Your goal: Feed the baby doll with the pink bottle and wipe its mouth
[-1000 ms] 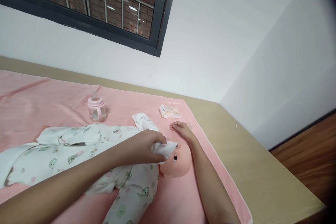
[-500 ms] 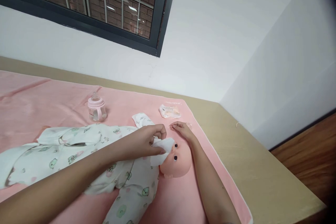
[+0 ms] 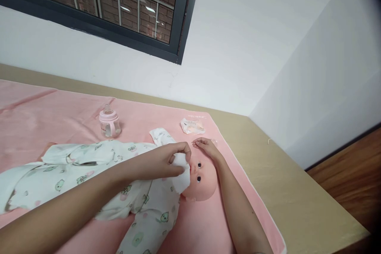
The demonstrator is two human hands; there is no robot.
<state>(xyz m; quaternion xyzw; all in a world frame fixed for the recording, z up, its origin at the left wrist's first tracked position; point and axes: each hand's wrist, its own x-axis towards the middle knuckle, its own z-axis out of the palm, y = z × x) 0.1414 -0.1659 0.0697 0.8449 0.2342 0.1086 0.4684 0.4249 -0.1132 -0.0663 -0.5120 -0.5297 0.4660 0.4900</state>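
A baby doll (image 3: 205, 187) lies on its back, its head to the right, dressed in a white printed outfit (image 3: 143, 196). My left hand (image 3: 172, 159) pinches a white tissue (image 3: 182, 180) over the doll's chin and neck. The doll's eyes and nose show; the tissue and my fingers cover the lower face. My right forearm curves around the top of the doll's head. Beyond the head, my right hand (image 3: 206, 147) rests on the pink mat (image 3: 202, 222) with fingers stretched out and nothing in them.
A pink baby bottle (image 3: 109, 122) with a handle stands upright on the mat behind the doll's body. Past my right hand lies a small clear-and-white packet (image 3: 193, 126). The wooden tabletop (image 3: 268, 174) extends right of the mat, and a white wall (image 3: 214, 67) with a barred window rises behind.
My left hand has drawn the tissue slightly left and down, off the doll's nose and mouth area toward the chin. My right hand has stayed in place.
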